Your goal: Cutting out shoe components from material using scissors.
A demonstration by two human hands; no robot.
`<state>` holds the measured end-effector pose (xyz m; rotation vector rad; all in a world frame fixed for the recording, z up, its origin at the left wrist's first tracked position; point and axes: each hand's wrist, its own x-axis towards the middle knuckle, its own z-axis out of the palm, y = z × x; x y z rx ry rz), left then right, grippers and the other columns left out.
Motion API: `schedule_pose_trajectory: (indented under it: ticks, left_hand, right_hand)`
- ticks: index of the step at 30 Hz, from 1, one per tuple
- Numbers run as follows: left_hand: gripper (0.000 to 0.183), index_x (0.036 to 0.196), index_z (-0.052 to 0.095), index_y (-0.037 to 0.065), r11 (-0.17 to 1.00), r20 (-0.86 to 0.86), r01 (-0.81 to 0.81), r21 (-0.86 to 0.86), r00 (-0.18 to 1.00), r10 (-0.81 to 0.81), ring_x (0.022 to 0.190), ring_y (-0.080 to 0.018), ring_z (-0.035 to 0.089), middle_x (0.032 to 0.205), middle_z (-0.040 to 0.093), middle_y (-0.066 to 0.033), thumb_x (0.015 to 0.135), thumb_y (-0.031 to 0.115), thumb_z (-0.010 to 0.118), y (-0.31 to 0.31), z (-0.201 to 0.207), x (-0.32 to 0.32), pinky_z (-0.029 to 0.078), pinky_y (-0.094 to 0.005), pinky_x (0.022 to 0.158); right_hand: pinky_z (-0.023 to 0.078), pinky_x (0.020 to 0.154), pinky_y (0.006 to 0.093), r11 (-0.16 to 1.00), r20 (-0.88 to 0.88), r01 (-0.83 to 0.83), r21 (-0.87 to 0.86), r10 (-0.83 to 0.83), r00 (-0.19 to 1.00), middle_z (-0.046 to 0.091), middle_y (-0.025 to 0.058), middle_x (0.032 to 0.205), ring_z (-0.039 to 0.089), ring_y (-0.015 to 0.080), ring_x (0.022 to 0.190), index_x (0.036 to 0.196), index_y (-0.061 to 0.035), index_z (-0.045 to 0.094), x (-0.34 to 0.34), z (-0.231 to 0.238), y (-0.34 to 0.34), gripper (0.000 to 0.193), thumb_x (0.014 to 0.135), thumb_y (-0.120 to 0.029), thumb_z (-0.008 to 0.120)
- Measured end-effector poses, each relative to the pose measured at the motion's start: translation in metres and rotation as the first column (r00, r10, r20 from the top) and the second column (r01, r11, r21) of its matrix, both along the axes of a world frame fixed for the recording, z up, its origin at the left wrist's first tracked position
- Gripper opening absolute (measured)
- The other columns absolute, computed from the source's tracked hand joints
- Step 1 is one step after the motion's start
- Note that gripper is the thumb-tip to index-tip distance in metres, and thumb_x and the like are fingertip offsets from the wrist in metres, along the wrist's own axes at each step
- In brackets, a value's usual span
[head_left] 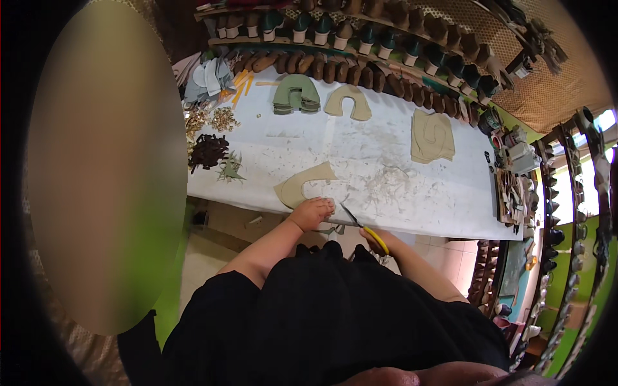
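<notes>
At the near edge of the white-covered table lies a beige U-shaped piece (295, 188) of sheet material, its open side facing right. My left hand (313, 213) is closed on the nearer arm of the U, fingers bunched at its end. A pair of scissors with yellow handles (376, 240) is in my right hand (394, 244), just off the table edge. The dark blades point up and left toward my left hand, apart from the piece. Part of my right hand is hidden behind the handles.
On the table (257, 135) are stacked green U-shaped pieces (296, 93), beige U-shaped pieces (348, 103) and beige sheets with a curved outline (432, 135). Dark strips (208, 152) and green scraps (230, 168) lie left. Shoe lasts (347, 72) line the back; tools (508, 193) stand right.
</notes>
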<state>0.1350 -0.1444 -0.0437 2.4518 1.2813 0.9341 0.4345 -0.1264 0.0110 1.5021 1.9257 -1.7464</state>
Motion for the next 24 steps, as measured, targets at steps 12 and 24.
schedule_pose_trajectory:
  ticks: [12, 24]
  left_hand:
    - [0.013, 0.087, 0.068, 0.009, 0.929, -0.118, -0.278, -0.244, 0.960, 0.256, 0.085, -0.0300, 0.064, 0.088, 0.067, -0.0086, 0.077, 0.017, 0.068, 0.013, 0.045, 0.050, 0.052, -0.0393, 0.075]
    - [0.009, 0.078, 0.066, 0.010, 0.856, -0.170, -0.495, -0.148, 0.865, 0.471, 0.082, -0.0347, 0.060, 0.079, 0.060, -0.0153, 0.077, 0.013, 0.057, 0.034, 0.033, 0.078, 0.050, -0.0445, 0.072]
  right_hand:
    - [0.044, 0.051, 0.0359, 0.949, 0.036, 0.127, 0.289, -0.144, 0.989, 0.056, 0.0158, 0.064, 0.056, 0.0240, 0.053, 0.074, 0.0013, 0.056, 0.105, -0.015, 0.069, 0.077, 0.089, -0.072, 0.039]
    - [0.025, 0.035, 0.0244, 0.632, -0.313, 0.516, -0.578, -0.756, 0.575, 0.032, -0.0026, 0.047, 0.029, 0.0109, 0.037, 0.068, -0.0148, 0.042, 0.255, -0.034, 0.124, 0.059, 0.090, -0.069, 0.041]
